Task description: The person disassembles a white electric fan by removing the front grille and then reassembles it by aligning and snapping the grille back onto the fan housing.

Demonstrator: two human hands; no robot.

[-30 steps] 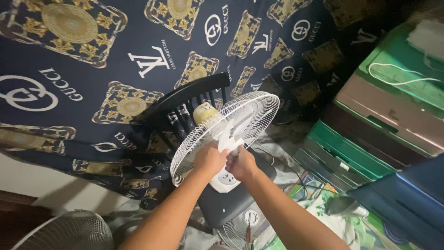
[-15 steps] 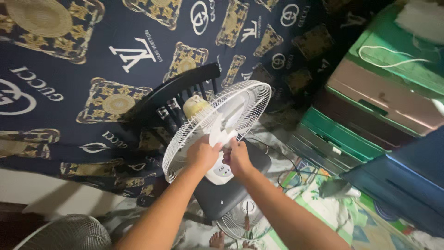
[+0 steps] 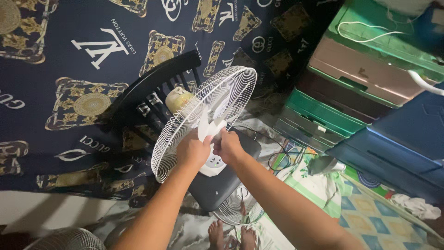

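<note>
A white electric fan (image 3: pixel 217 99) stands on a dark chair seat (image 3: pixel 217 187), its wire rear guard tilted and its cream motor housing (image 3: pixel 178 99) behind it. My left hand (image 3: pixel 193 150) and my right hand (image 3: pixel 228 146) are side by side at the hub, both closed on the base of a white fan blade (image 3: pixel 209 125). The fan's white control stand (image 3: pixel 213 163) shows just below my hands.
A black wooden chair back (image 3: pixel 152 85) stands against a dark blue patterned cloth (image 3: pixel 69 69). Stacked plastic drawers (image 3: pixel 351 88) in green, brown and blue fill the right. Another wire guard (image 3: pixel 238 208) lies by my bare feet (image 3: pixel 229 236); a third guard (image 3: pixel 64 240) sits bottom left.
The view has drifted, so the fan sits slightly lower and left in the picture. Both hands stay closed at the hub on the blade.
</note>
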